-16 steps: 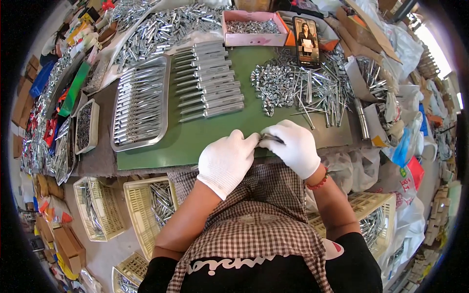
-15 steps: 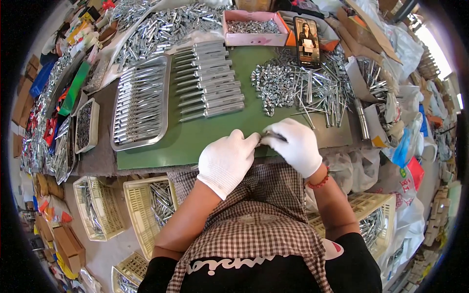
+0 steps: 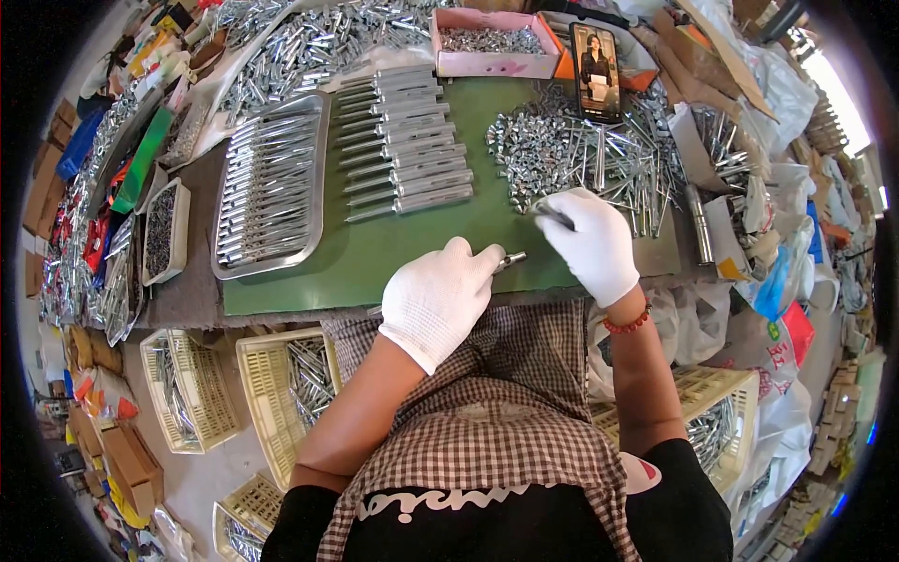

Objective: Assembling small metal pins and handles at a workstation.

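Pinched in the gloved left hand [image 3: 438, 298] is a short metal sleeve [image 3: 510, 259], its tip poking out over the green mat [image 3: 393, 253] near the front edge. Just right, the gloved right hand [image 3: 594, 242] nips a thin metal pin [image 3: 552, 215] beside the heap of loose silver parts [image 3: 571, 150]

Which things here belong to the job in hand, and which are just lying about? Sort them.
In the job:
left hand holding a metal piece
right hand holding a metal rod
loose pile of metal parts
row of finished rods
metal tray

Lying about:
phone
pink box
plastic baskets
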`<state>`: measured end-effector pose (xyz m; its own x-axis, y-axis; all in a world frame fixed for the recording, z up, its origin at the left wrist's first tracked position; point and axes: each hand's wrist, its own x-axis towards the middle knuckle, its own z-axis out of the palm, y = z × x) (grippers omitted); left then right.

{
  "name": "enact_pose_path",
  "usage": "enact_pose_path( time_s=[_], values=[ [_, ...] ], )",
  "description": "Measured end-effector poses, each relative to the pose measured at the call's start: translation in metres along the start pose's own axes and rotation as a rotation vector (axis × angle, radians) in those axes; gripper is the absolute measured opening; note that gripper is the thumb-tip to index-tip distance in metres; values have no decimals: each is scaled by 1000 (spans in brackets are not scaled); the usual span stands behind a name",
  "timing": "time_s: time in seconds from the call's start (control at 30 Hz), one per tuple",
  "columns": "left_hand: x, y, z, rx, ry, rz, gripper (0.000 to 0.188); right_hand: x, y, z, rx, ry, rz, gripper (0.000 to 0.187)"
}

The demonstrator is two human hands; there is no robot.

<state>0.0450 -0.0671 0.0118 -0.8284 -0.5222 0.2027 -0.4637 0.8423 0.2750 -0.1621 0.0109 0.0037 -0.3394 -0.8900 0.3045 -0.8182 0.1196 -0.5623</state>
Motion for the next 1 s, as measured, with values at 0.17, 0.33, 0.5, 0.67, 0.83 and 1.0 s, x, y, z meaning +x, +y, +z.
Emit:
enact_pose_path(
  time_s=[0.17,0.33,0.5,0.67,0.83,1.0],
  values=[
    [-2,-1,2,5,34,20,19,2,-18,9,-116,-156,52,19],
    [-2,0,1,13,42,29,20,-1,-17,9,-131,-114,101,18],
    [-3,-1,2,16,35,26,19,-2,-13,11,-260,-77,-2,14],
    [-2,0,0,4,15,15,20,-2,-6,13,-246,-28,-24,13],
    [-2,-1,0,-40,-6,-12,19,-3,-20,6,-195,-35,9,15],
    [-2,-2,2,-28,-6,-7,19,-27,-34,17,293,-44,59,22]
  ],
)
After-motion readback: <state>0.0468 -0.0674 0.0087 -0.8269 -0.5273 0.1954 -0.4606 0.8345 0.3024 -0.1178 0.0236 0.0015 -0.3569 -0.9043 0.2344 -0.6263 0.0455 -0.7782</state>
